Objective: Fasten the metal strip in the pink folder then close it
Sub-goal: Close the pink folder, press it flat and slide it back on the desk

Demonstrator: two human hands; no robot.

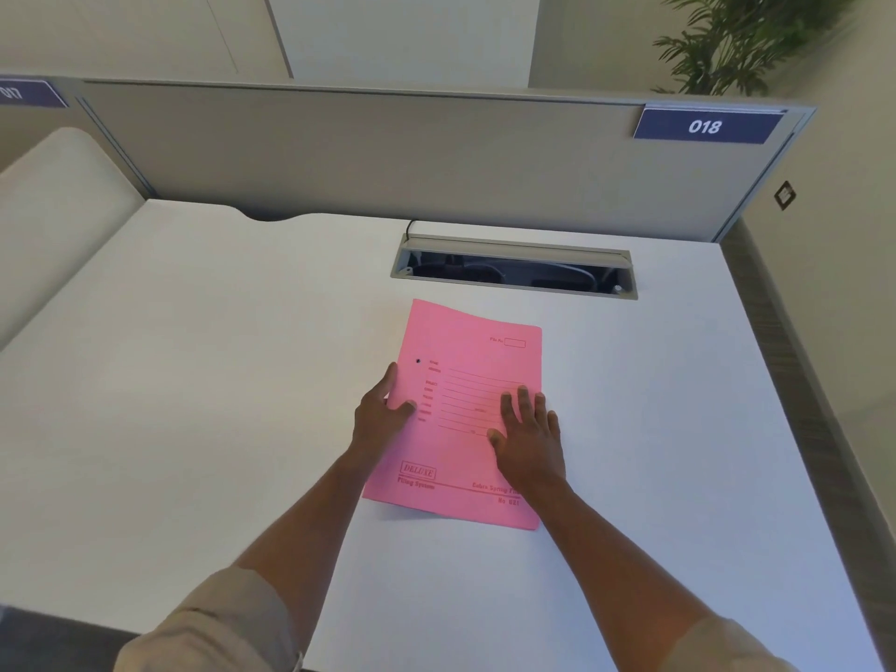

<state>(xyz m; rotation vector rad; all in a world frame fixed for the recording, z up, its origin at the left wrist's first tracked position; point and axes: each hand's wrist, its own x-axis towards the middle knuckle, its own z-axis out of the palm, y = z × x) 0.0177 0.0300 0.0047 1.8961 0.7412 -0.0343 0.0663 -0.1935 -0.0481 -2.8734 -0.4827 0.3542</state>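
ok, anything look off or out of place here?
Nothing serious. The pink folder lies closed but askew on the desk, its far left corner slightly lifted. Behind it, the cable hatch stands open.

Pink folder (460,414) closed, flat on desk, printed cover up.

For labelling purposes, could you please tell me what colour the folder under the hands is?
The folder is pink with darker printed text, seen in the head view.
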